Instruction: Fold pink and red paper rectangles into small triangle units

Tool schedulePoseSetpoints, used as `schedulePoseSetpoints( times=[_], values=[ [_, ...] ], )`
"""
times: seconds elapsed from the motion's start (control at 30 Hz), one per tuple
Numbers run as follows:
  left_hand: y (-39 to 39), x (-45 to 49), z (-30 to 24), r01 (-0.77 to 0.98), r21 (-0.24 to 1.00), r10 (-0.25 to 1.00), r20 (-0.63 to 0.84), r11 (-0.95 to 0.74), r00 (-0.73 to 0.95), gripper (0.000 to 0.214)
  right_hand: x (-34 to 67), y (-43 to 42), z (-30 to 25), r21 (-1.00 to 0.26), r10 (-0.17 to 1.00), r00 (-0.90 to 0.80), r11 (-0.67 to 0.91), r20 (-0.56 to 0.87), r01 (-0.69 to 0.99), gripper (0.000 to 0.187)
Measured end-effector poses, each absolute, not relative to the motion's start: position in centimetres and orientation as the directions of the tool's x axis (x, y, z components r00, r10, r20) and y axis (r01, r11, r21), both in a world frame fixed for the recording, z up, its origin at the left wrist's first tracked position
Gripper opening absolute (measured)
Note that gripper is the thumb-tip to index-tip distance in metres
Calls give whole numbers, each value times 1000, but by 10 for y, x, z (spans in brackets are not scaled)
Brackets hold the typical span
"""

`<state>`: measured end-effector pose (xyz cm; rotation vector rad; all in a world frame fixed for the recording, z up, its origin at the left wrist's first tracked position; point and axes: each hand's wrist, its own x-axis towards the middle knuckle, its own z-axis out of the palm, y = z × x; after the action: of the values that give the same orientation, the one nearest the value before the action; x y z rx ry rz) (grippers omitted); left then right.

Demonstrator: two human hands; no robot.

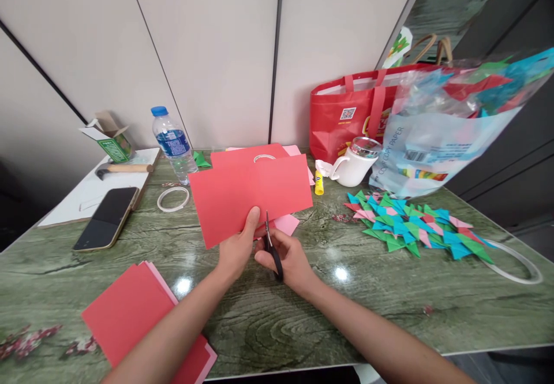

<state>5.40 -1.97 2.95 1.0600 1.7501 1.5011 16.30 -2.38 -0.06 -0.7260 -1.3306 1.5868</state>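
Note:
My left hand (pixel 236 251) pinches the lower edge of a red paper sheet (pixel 249 190), held up over the green table (pixel 303 309). My right hand (pixel 288 257) is closed around the black handles of small scissors (pixel 270 242), whose blades point up at the sheet's bottom edge. Behind the held sheet lie more red and pink sheets (pixel 289 222). A stack of red and pink paper (pixel 138 314) lies near the front left edge, beside my left forearm.
A phone (pixel 108 216), a hammer (pixel 123 169), a water bottle (pixel 173 144) and a tape ring (pixel 173 199) sit at the left. At the right are a white mug (pixel 355 164), a glue stick (pixel 318 183), folded paper pieces (pixel 415 228), a red bag (pixel 350 115) and a plastic bag (pixel 445 135).

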Motion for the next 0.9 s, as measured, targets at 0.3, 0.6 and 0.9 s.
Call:
schedulePoseSetpoints(
  times=[0.3, 0.6, 0.9],
  values=[
    [-22, 56, 31, 324, 941, 853, 92, 94, -514, 32, 163, -24, 0, -962, 901, -416, 3, 121, -273, 34],
    [-23, 57, 34, 230, 967, 882, 13, 109, -471, 30, 163, -23, -2, -970, 908, -399, 34, 131, -240, 35],
    [-20, 55, 23, 138, 990, 895, 35, 29, -444, 41, 163, -24, -2, -964, 902, -409, 31, 141, -264, 30]
  ],
)
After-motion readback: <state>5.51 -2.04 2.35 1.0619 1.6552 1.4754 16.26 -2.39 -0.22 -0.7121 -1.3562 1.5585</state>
